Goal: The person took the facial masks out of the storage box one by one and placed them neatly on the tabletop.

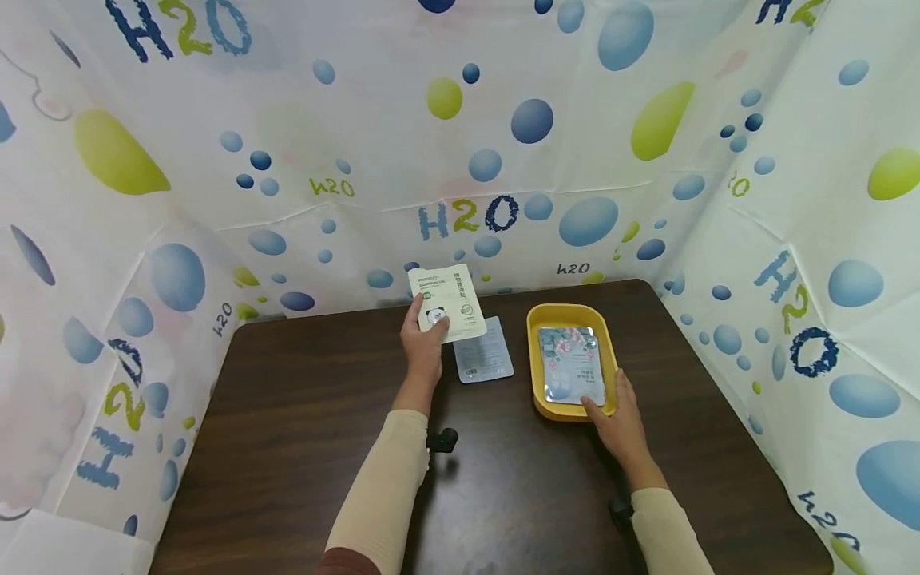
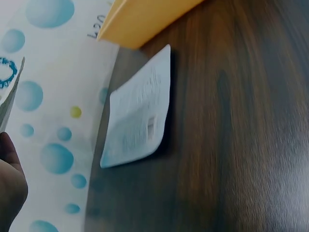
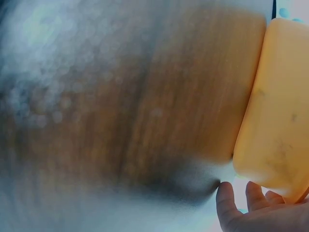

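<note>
My left hand [image 1: 422, 351] grips a white and pale green flat packet [image 1: 458, 299] printed with a panda, thumb on its front, above the far side of the table. Below and partly behind it, a pale blue-grey packet [image 1: 485, 358] lies on the table; the left wrist view shows this packet [image 2: 135, 116] with one edge curling up. My right hand [image 1: 624, 425] holds a yellow tray [image 1: 534, 363] by its near right corner, thumb at the rim and fingers along the outer side. Inside the tray lies a silvery-blue packet [image 1: 573, 366] with pink flowers.
The dark wooden table [image 1: 302, 447] carries all of this. White curtains [image 1: 388, 144] with blue and green dots and H2O lettering hang behind it and at both sides. A white object [image 1: 72, 547] stands at the lower left.
</note>
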`<act>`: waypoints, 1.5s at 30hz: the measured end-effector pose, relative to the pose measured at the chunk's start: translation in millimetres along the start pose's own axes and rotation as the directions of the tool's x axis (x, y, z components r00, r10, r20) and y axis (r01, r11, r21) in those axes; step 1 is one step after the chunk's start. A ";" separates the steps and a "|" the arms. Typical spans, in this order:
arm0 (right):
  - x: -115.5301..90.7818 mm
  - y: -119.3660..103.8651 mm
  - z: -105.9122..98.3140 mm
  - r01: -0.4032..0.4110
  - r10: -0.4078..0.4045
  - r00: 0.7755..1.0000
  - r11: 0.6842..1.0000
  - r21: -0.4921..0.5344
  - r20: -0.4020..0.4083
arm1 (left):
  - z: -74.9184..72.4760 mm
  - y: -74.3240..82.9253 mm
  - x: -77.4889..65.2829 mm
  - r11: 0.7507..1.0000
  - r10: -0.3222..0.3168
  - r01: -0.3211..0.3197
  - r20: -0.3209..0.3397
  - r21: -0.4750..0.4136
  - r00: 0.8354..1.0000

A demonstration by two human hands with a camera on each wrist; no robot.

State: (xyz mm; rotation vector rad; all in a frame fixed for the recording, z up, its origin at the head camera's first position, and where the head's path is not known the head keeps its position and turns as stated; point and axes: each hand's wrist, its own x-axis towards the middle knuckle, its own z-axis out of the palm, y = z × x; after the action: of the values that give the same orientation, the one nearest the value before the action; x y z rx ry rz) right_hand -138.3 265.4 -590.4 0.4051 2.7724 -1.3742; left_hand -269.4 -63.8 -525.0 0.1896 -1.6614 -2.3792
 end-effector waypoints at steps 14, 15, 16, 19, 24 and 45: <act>0.2 -1.3 -2.3 -0.007 0.007 1.000 1.000 0.000 0.016 | -43.9 -8.0 0.5 0.993 -0.062 0.070 -0.091 0.091 0.994; 0.6 -1.0 -2.4 -0.008 0.008 1.000 1.000 0.000 0.018 | -46.9 -9.9 -0.6 0.991 -0.071 0.081 -0.095 0.105 0.993; 0.7 -1.0 -2.4 -0.008 0.008 1.000 1.000 0.000 0.018 | -49.7 -11.8 -1.6 0.989 -0.081 0.092 -0.097 0.118 0.992; 1.0 -1.6 -2.8 -0.010 0.010 1.000 1.000 0.002 0.020 | -57.9 -19.0 -3.8 0.979 -0.099 0.115 -0.098 0.169 0.990; 0.8 -2.1 -3.0 -0.025 0.025 0.999 1.000 0.005 0.029 | -72.3 -34.6 -8.4 0.955 -0.095 0.114 -0.083 0.273 0.992; 2.3 0.1 -1.3 -0.022 0.022 1.000 1.000 0.001 0.020 | -97.4 -49.1 -13.1 0.215 -0.086 -0.141 0.163 0.966 0.983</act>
State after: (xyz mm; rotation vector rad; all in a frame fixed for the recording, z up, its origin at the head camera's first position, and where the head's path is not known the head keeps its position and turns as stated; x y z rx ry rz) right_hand -140.4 267.0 -590.0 0.4182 2.7428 -1.3671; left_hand -239.3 -132.5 -605.2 0.1221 -2.9915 -0.8649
